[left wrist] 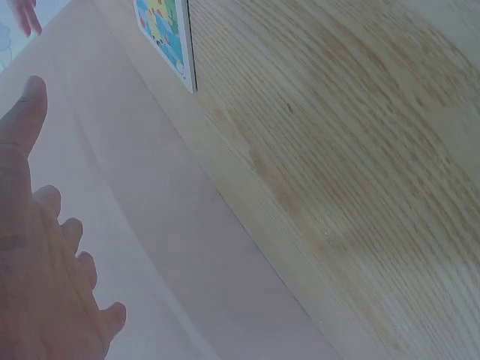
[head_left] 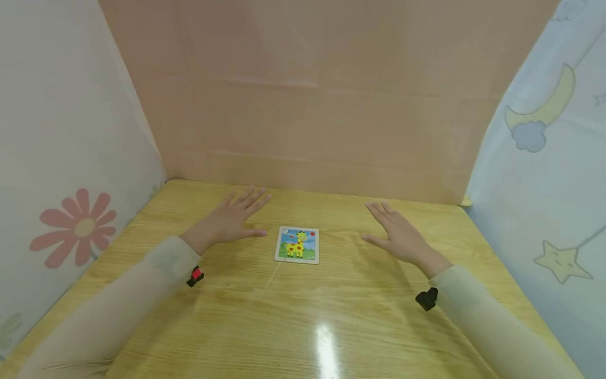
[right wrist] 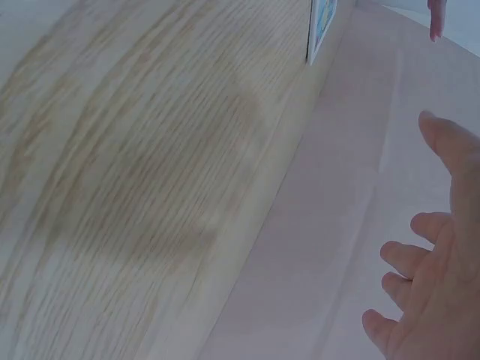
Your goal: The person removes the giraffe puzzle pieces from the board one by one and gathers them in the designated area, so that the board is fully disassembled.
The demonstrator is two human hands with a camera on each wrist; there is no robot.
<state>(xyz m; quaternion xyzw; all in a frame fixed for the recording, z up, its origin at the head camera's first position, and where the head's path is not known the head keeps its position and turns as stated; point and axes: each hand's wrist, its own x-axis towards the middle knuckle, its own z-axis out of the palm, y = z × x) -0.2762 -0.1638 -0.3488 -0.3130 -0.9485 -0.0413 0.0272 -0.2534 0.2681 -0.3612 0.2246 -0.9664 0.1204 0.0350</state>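
Observation:
A square giraffe picture puzzle [head_left: 296, 245] with a pale border lies flat on the wooden table [head_left: 265, 326], between the two hands. To its left, my left hand [head_left: 229, 218] hovers with spread, straight fingers and holds nothing. On the other side, farther from the puzzle, my right hand [head_left: 400, 234] is held in the air, fingers extended and empty. The left wrist view shows the left thumb [left wrist: 26, 120] raised apart from the fingers, with part of the puzzle [left wrist: 165, 34] above. A sliver of the puzzle [right wrist: 322, 30] also appears in the right wrist view.
A plain tan sheet [head_left: 307, 105] hangs behind the table's back edge. Patterned cloths stand at both sides, one with a pink flower [head_left: 84, 227], the other with a moon [head_left: 544, 105] and a star [head_left: 563, 261]. Dark wrist devices [head_left: 427, 299] sit at both cuffs.

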